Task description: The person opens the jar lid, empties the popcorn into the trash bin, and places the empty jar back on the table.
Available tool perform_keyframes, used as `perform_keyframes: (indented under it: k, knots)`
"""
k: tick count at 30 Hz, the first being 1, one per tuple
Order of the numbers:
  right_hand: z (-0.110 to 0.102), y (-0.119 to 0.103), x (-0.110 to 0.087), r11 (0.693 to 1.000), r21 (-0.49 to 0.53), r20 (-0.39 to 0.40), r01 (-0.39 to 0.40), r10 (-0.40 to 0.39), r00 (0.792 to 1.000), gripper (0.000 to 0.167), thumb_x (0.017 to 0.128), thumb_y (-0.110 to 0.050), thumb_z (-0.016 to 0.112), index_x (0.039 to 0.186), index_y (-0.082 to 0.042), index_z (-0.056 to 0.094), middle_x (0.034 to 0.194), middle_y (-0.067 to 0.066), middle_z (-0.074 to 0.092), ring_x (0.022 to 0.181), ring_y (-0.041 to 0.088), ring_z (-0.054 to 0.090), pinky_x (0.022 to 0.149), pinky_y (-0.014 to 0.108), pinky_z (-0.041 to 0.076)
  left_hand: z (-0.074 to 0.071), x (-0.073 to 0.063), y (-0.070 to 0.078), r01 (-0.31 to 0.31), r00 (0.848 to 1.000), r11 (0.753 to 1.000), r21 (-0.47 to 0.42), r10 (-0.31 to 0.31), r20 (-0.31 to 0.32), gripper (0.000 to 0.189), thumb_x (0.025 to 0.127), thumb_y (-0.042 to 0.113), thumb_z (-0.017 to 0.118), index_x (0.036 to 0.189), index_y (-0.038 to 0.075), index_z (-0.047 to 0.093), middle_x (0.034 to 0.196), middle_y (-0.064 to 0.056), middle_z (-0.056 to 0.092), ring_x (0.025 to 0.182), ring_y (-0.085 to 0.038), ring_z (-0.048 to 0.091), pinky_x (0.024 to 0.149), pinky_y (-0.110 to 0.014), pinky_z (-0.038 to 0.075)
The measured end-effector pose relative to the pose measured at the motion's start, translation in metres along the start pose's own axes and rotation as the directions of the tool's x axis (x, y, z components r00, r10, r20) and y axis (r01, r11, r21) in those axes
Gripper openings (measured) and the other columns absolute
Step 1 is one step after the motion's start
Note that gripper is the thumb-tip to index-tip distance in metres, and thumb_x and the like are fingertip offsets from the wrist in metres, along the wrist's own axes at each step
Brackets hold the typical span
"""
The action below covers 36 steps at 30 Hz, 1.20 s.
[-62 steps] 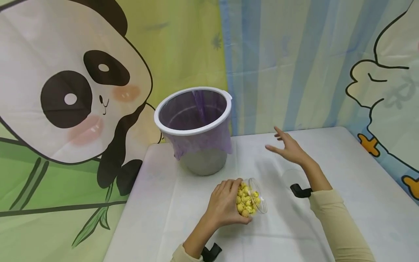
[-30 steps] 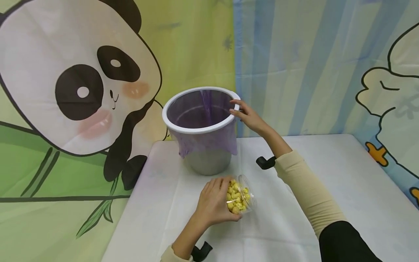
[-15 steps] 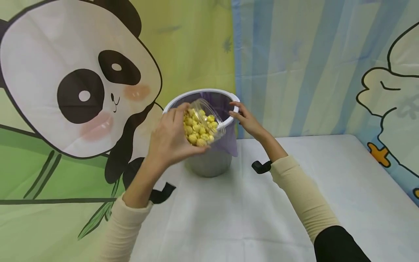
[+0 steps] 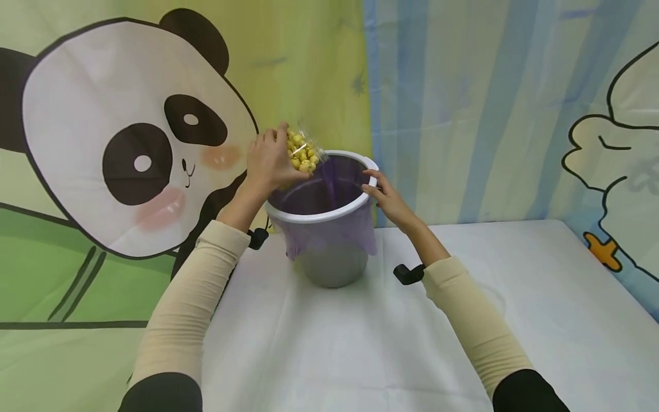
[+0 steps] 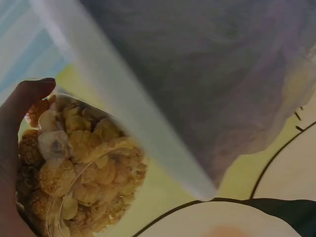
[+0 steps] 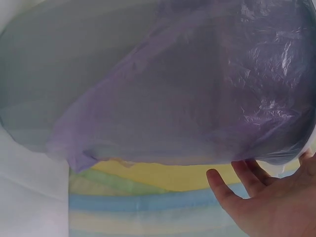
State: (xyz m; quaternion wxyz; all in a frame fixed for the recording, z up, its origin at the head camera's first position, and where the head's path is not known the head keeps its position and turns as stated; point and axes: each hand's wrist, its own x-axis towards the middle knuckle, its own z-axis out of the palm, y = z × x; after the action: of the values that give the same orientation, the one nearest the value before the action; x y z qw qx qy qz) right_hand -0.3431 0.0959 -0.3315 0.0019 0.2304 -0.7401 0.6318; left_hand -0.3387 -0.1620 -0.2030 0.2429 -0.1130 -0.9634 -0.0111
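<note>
Two beige sleeves (image 4: 180, 309) reach over a white-covered counter (image 4: 329, 343); the step in hand looks like tipping out a snack, with none seen falling. That calls next for swinging the jar's mouth farther down inside the rim. The left hand (image 4: 266, 165) has its fingers curled round a clear, round plastic jar (image 4: 312, 144) of yellow popcorn (image 4: 304, 159), tilted between thumb and fingers beside the left rim of a round grey bin (image 4: 333, 266) with a purple film liner (image 4: 329, 233). The right hand (image 4: 389, 195) grips the bin's right rim. Behind hangs a panda-printed cloth (image 4: 123, 80).
</note>
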Motion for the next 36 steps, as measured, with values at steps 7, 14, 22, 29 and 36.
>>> perform_keyframes:
  k: [7,14,22,29,36]
  knots:
    - [0.004,-0.015,-0.009,0.999,0.044,-0.004,-0.014,0.014,1.000,0.048,0.097,-0.026,0.043,0.141,-0.012,0.027,0.118,0.014,0.035,0.096,0.022,0.036,0.071,0.032,0.030,0.035,0.006,-0.009,-0.097,0.995,0.994,0.045,0.096,0.020,0.115,0.050,0.062,0.078,0.138,0.007,0.026,0.122,-0.024,0.045,0.111,-0.042,0.043,0.094,-0.050,0.035]
    - [0.009,-0.023,-0.017,0.998,0.061,-0.011,0.006,-0.005,1.000,0.047,0.098,-0.021,0.040,0.140,-0.007,0.026,0.122,0.019,0.033,0.097,0.026,0.035,0.070,0.030,0.028,0.052,0.004,-0.016,-0.239,0.970,0.960,0.146,0.227,0.092,0.117,0.049,0.059,0.081,0.138,0.007,0.025,0.124,-0.023,0.043,0.113,-0.041,0.041,0.095,-0.050,0.034]
    - [0.009,-0.023,-0.016,0.998,0.052,-0.024,0.021,-0.020,1.000,0.048,0.098,-0.022,0.040,0.141,-0.007,0.026,0.124,0.019,0.032,0.097,0.030,0.033,0.069,0.031,0.028,0.054,0.005,-0.016,-0.366,0.931,0.897,0.249,0.350,0.106,0.111,0.050,0.056,0.082,0.134,0.007,0.028,0.126,-0.024,0.043,0.116,-0.042,0.041,0.098,-0.050,0.032]
    - [0.008,-0.022,-0.016,0.999,0.052,-0.009,0.003,-0.003,1.000,0.050,0.098,-0.025,0.039,0.143,-0.009,0.023,0.135,0.021,0.028,0.110,0.026,0.034,0.080,0.038,0.030,0.051,0.007,-0.019,-0.457,0.890,0.835,0.306,0.432,0.149,0.114,0.051,0.056,0.083,0.138,0.007,0.027,0.128,-0.023,0.040,0.118,-0.040,0.038,0.101,-0.048,0.030]
    - [0.009,-0.022,-0.016,0.998,0.060,-0.009,-0.001,0.001,1.000,0.049,0.098,-0.025,0.039,0.143,-0.011,0.023,0.139,0.021,0.025,0.122,0.031,0.031,0.092,0.050,0.029,0.043,0.007,-0.020,-0.541,0.836,0.765,0.348,0.534,0.126,0.109,0.053,0.053,0.083,0.136,0.008,0.029,0.126,-0.024,0.041,0.115,-0.040,0.040,0.100,-0.048,0.030]
